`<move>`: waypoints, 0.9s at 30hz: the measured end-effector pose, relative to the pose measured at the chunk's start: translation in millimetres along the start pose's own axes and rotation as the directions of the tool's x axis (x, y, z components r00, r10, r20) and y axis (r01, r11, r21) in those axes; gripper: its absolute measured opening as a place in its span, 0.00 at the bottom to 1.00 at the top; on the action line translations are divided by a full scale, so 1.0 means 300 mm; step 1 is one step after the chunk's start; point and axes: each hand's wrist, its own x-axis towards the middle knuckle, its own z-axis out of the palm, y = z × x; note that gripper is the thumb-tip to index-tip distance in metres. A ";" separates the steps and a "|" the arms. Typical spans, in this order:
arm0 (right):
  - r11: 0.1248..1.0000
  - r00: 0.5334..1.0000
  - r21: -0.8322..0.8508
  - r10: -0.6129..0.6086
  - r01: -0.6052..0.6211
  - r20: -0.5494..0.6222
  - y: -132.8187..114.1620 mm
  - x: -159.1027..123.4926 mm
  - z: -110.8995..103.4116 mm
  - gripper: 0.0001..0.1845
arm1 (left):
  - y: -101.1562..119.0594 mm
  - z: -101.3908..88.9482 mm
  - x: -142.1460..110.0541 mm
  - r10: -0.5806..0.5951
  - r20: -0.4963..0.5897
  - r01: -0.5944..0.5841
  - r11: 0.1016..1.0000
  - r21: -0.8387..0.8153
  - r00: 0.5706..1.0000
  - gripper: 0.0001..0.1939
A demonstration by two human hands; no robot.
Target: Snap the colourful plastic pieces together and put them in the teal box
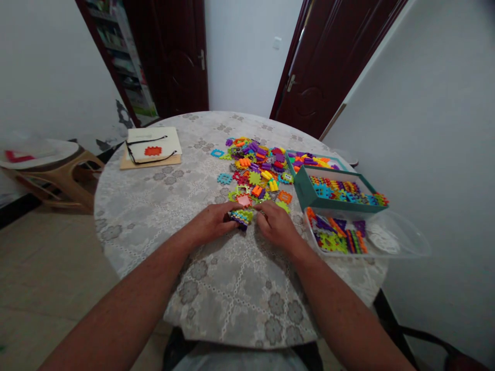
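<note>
While thumb opposes, left fingers [221, 210] grip stacked pieces [240, 217].

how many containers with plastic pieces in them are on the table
3, all toward the right: a teal tray at the back, a teal box in the middle, and a clear plastic container nearest the camera.
</note>
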 end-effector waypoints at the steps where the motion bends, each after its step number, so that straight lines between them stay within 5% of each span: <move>1: 0.996 0.998 -0.067 0.065 -0.067 -0.027 0.007 0.000 -0.009 0.18 | 0.004 0.000 0.000 -0.010 -0.002 0.010 1.000 0.003 1.000 0.26; 4: 0.956 0.981 -0.220 0.193 -0.195 -0.030 0.029 -0.003 -0.026 0.16 | 0.015 -0.001 0.000 -0.014 -0.008 0.014 1.000 -0.004 1.000 0.25; 9: 0.938 0.976 -0.276 0.218 -0.209 0.003 0.052 0.000 -0.019 0.10 | 0.017 -0.002 0.003 0.031 -0.039 -0.030 0.999 0.031 0.999 0.23; 14: 0.986 0.989 -0.152 0.048 -0.069 -0.137 0.028 0.007 -0.017 0.12 | 0.005 -0.001 0.003 0.069 -0.043 -0.066 0.996 0.057 0.997 0.20; 20: 0.999 0.999 0.006 0.039 -0.039 0.016 -0.018 0.006 0.011 0.13 | 0.008 0.003 -0.003 0.008 -0.055 -0.009 1.000 -0.014 0.998 0.27; 27: 0.991 0.998 0.125 -0.031 0.037 -0.050 -0.022 0.006 0.027 0.17 | 0.020 -0.003 -0.005 -0.024 -0.041 0.025 1.000 0.017 0.999 0.34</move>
